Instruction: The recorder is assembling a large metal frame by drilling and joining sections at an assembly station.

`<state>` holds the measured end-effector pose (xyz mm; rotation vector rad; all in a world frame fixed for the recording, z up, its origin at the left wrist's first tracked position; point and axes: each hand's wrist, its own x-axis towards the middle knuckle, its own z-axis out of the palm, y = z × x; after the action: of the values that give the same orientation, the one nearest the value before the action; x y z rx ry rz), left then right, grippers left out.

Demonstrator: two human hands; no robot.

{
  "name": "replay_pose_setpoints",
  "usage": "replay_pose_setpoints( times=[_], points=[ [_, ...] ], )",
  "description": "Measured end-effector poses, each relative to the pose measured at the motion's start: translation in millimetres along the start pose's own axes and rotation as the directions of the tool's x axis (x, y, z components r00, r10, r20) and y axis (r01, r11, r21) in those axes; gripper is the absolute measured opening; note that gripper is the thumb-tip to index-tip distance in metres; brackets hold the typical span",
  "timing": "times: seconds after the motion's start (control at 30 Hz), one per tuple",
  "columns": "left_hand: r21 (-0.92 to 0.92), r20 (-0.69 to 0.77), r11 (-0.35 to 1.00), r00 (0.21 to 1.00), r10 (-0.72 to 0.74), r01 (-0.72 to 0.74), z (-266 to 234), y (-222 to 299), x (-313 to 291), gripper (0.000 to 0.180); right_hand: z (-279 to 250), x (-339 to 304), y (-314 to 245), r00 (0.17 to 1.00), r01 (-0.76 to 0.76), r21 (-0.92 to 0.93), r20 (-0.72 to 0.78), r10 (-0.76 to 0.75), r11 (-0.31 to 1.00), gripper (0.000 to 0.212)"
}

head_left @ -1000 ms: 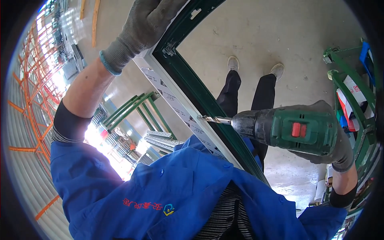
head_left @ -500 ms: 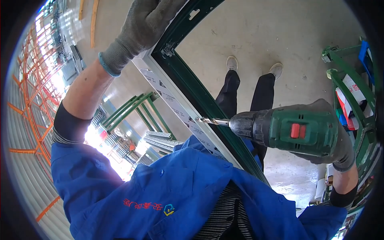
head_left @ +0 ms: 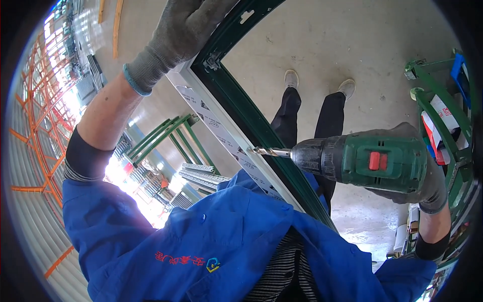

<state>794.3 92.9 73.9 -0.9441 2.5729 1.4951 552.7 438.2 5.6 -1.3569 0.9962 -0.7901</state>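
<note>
A dark green metal frame (head_left: 259, 113) with a white outer side (head_left: 204, 93) slants across the middle, a printed film strip (head_left: 221, 132) along that side. In a grey work glove, my left hand (head_left: 183, 35) is closed round the frame near its upper corner; some fingertips are hidden. My right hand (head_left: 433, 181), gloved too, grips a green and black power drill (head_left: 385, 163) with a red switch. Its twist bit (head_left: 271, 151) points left across the green profile, and the tip is at the white side. Whether the tip has entered the material I cannot tell.
Green metal stands (head_left: 163, 136) and stacked pale profiles (head_left: 201, 176) are at the left. A green trolley (head_left: 445, 116) carrying blue and red items stands at the right. Orange racking (head_left: 45, 95) lines the far left. My shoes (head_left: 347, 88) rest on the concrete floor (head_left: 322, 40).
The drill and its bit have shifted slightly to the right. My left hand and the frame stay nearly in place.
</note>
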Motion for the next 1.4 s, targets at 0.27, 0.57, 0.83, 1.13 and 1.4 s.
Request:
replay_pose_setpoints(
  times=[0.27, 0.57, 0.83, 1.13, 1.4],
  points=[
    [-0.141, 0.007, 0.959, 0.968, 0.250, -0.246, -1.0, -5.9, 5.6, 0.050, -12.2, 16.3, -13.7, 0.999, 0.039, -0.081, -0.022, -0.041, 0.996, 0.074],
    [0.250, -0.060, 0.966, 0.997, -0.044, 0.058, 0.3, 9.2, -0.5, 0.053, -19.9, 24.5, -7.6, 0.999, -0.010, -0.007, -0.038, 0.010, 1.000, 0.071],
    [0.326, -0.092, 0.945, 0.996, 0.012, 0.019, 3.1, 15.8, 1.5, 0.052, -23.7, 31.6, 3.2, 0.999, 0.021, -0.051, -0.045, -0.024, 0.998, 0.067],
    [0.335, -0.101, 0.942, 0.995, 0.009, 0.026, 4.2, 13.7, 1.5, 0.052, -27.3, 37.4, 6.0, 0.998, 0.051, -0.050, -0.019, -0.052, 0.997, 0.066],
    [0.386, -0.111, 0.921, 0.994, -0.017, 0.059, 3.8, 16.4, 3.2, 0.052, -23.0, 35.4, 8.5, 0.997, 0.021, 0.072, -0.072, -0.015, 0.997, 0.067]
  ],
)
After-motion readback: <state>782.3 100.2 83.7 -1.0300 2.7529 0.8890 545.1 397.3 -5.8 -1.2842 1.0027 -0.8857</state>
